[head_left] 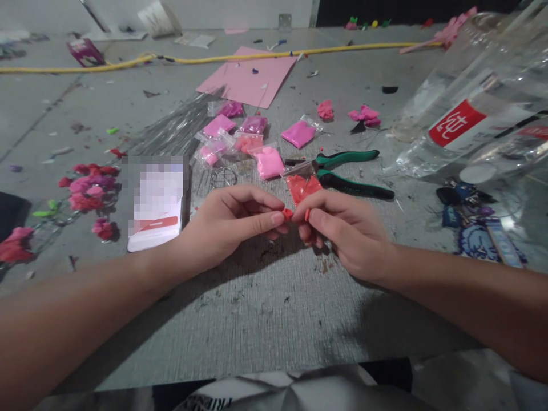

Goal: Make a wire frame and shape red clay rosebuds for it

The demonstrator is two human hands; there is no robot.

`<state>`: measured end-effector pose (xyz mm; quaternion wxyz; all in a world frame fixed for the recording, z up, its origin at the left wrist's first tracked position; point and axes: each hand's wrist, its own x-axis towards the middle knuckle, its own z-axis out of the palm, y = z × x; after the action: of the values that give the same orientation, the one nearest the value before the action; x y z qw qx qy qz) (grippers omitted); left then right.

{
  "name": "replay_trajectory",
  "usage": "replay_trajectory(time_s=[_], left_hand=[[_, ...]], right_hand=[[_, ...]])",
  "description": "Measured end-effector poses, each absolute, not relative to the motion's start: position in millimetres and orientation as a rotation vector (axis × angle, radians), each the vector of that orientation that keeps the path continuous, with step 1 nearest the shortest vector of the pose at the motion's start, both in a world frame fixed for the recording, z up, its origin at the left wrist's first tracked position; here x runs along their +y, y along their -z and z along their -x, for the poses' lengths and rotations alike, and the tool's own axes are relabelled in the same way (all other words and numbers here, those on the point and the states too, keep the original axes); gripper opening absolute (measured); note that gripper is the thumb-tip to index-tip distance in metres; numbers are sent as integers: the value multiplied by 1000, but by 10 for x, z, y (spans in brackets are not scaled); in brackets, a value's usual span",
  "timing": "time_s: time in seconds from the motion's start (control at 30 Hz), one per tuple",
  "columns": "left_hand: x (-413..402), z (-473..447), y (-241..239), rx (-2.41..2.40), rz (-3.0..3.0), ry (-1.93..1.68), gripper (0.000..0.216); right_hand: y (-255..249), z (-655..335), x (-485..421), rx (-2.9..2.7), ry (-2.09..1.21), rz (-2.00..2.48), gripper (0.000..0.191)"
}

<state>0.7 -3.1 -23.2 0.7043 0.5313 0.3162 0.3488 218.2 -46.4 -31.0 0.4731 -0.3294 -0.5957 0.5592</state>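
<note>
Both hands meet over the middle of the grey table. My left hand (pixel 244 220) pinches a small piece of red modelling clay (pixel 287 214) between thumb and forefinger. Beside it, my right hand (pixel 342 228) is closed on another little bit of red clay (pixel 307 214), held at its thumb tip. Just behind my fingertips lies an opened packet of red clay (pixel 303 187). Green-handled pliers (pixel 349 171) rest beyond my right hand, jaws pointing left. Part of my left hand's lower fingers is hidden behind its thumb.
Several clay packets (pixel 269 162) and a bundle of thin wires (pixel 175 123) lie behind my hands. A phone (pixel 156 211) and red and pink clay flowers (pixel 92 185) are at left. Plastic bottles (pixel 458 123) and a keychain (pixel 475 228) are at right. A yellow cable (pixel 240 58) crosses the back.
</note>
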Motion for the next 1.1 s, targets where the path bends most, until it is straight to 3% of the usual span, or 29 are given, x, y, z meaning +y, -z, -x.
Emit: replay_trajectory(time_s=[0.43,0.7,1.1], left_hand=[[-129,-23,155,652,-1252,-937,20],[-110,-27,155,452,-1500,-1160,29],[-173,-42,123,438,-1624,-1149,34]], right_hand=[[295,-2181,-463,-1597,-1188,711,17],[260,-2168,-541,-1614,-1328,762,27],[229,-2107,-617,-1537,-1500,756,28]])
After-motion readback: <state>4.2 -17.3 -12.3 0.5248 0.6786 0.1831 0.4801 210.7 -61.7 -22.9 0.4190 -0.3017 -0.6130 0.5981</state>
